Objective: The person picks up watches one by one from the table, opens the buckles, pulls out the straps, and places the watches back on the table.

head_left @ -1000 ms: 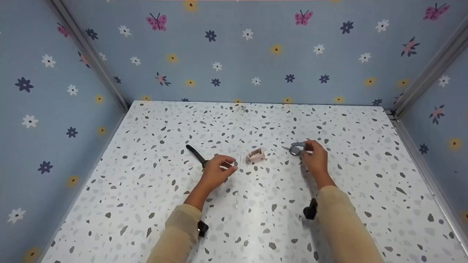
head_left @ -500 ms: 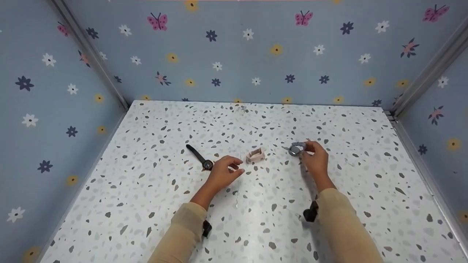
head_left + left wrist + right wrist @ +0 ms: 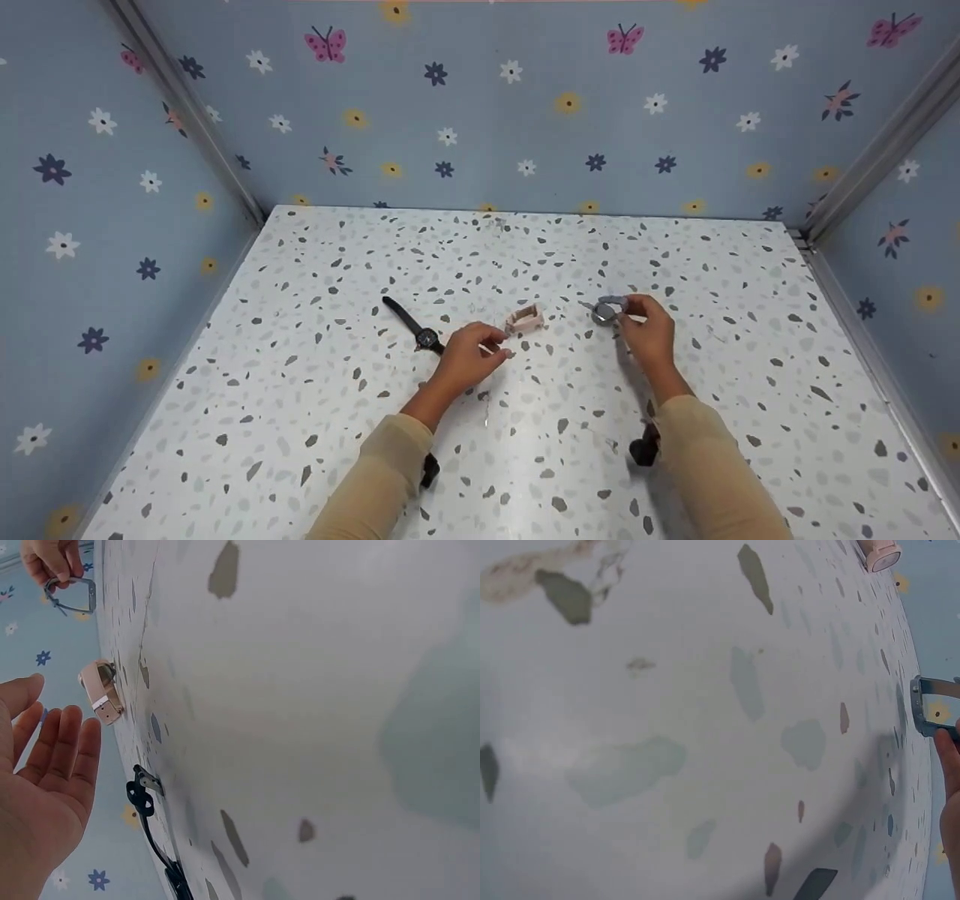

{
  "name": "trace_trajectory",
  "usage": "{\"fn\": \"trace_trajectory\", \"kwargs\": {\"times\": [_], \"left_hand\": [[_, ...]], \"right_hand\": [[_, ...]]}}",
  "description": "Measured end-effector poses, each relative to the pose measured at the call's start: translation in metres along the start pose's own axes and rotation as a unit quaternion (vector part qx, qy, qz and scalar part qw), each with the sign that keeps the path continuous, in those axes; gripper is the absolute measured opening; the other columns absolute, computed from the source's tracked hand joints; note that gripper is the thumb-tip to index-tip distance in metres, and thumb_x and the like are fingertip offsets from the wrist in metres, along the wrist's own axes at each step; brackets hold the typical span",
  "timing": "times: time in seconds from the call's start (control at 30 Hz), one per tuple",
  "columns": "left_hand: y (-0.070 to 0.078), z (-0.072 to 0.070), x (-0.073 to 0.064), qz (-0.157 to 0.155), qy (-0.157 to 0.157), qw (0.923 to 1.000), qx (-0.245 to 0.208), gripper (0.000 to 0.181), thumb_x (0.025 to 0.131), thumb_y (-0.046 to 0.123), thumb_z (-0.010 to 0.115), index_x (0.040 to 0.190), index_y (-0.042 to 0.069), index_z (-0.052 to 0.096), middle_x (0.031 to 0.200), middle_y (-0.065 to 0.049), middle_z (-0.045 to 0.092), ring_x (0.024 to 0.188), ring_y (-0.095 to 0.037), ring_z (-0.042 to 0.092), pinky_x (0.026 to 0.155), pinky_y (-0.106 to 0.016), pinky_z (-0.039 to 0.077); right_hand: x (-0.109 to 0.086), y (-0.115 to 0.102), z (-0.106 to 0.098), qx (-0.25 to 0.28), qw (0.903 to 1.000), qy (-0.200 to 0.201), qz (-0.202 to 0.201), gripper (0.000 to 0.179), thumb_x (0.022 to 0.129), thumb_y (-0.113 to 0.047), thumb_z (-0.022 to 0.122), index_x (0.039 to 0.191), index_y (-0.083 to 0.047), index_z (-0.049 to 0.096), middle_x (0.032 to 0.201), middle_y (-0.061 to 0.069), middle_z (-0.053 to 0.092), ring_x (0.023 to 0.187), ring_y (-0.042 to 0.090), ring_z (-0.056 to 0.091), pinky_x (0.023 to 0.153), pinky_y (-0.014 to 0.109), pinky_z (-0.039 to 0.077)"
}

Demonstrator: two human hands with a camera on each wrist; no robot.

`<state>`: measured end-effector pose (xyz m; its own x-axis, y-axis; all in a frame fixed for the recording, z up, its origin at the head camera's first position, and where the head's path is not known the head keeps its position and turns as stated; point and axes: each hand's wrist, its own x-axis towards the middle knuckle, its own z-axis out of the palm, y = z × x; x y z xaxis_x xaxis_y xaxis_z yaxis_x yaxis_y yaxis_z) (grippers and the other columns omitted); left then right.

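A grey-blue wristwatch [image 3: 606, 309] is pinched by its strap between the thumb and fingers of my right hand [image 3: 651, 334]. In the right wrist view that watch [image 3: 921, 706] stands at the right edge. My left hand [image 3: 469, 358] hovers with relaxed fingers and holds nothing; the left wrist view shows its bare palm [image 3: 45, 802]. Just beyond its fingertips a pink wristwatch [image 3: 525, 320] sits on the table with its strap looped. Left of that hand lies a black wristwatch [image 3: 427, 337] with its strap stretched out, the lower end partly hidden behind the hand.
The white speckled table [image 3: 300, 420] carries the watches. Blue flowered panels [image 3: 495, 105] rise at the back and both sides, joined by metal corner posts [image 3: 191, 112]. A small black device [image 3: 643, 448] is worn at each wrist.
My left hand has moved to the right, away from the black watch and closer to the pink one, uncovering the black watch's dial. The right hand stays almost still with the grey-blue watch.
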<state>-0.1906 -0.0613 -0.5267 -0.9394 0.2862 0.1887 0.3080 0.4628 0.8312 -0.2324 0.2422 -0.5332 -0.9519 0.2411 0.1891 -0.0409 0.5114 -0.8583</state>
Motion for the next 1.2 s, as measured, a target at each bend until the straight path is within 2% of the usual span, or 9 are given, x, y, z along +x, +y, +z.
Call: {"fn": "trace_trajectory", "kwargs": {"times": [0.33,0.47,0.73,0.97,1.2], "left_hand": [[0.001,0.004,-0.001,0.013,0.007,0.9999,0.000,0.021,0.088,0.009,0.073,0.105,-0.004,0.069,0.099,-0.010,0.065,0.088,-0.022,0.066,0.077,-0.033,0.058],[0.002,0.005,-0.002,0.021,0.009,0.9997,0.001,0.020,0.088,0.007,0.072,0.104,-0.004,0.069,0.099,-0.010,0.066,0.087,-0.022,0.066,0.077,-0.034,0.058],[0.005,0.005,0.000,0.031,0.009,0.9995,0.006,0.019,0.089,0.008,0.072,0.105,-0.003,0.070,0.098,-0.009,0.066,0.086,-0.021,0.066,0.075,-0.027,0.057],[0.009,0.005,0.005,0.041,0.014,0.9990,-0.012,0.018,0.088,0.005,0.072,0.103,-0.004,0.070,0.097,-0.011,0.066,0.084,-0.020,0.065,0.075,-0.033,0.059],[0.012,0.006,0.010,0.049,0.019,0.9986,-0.007,0.015,0.087,0.002,0.071,0.100,-0.005,0.069,0.095,-0.010,0.065,0.083,-0.021,0.066,0.074,-0.035,0.059]], "right_hand": [[-0.007,-0.003,-0.001,0.015,0.9996,-0.013,-0.020,0.026,0.086,0.009,0.065,0.112,0.003,0.063,0.107,0.019,0.066,0.103,0.028,0.063,0.086,0.035,0.055],[-0.010,-0.003,0.000,0.022,0.9991,-0.010,-0.034,0.026,0.085,0.010,0.067,0.110,0.003,0.064,0.105,0.018,0.067,0.101,0.027,0.064,0.082,0.029,0.056],[-0.015,-0.006,0.000,0.034,0.9976,-0.012,-0.059,0.026,0.085,0.008,0.069,0.110,0.003,0.065,0.103,0.017,0.067,0.099,0.026,0.064,0.075,0.018,0.055],[-0.017,-0.010,-0.003,0.046,0.9965,-0.019,-0.067,0.026,0.085,0.008,0.069,0.110,0.003,0.065,0.103,0.016,0.068,0.099,0.024,0.064,0.076,0.018,0.055],[-0.019,-0.014,-0.005,0.053,0.9946,-0.022,-0.087,0.027,0.083,0.010,0.070,0.108,0.004,0.066,0.103,0.015,0.068,0.097,0.026,0.066,0.074,0.017,0.056]]}}
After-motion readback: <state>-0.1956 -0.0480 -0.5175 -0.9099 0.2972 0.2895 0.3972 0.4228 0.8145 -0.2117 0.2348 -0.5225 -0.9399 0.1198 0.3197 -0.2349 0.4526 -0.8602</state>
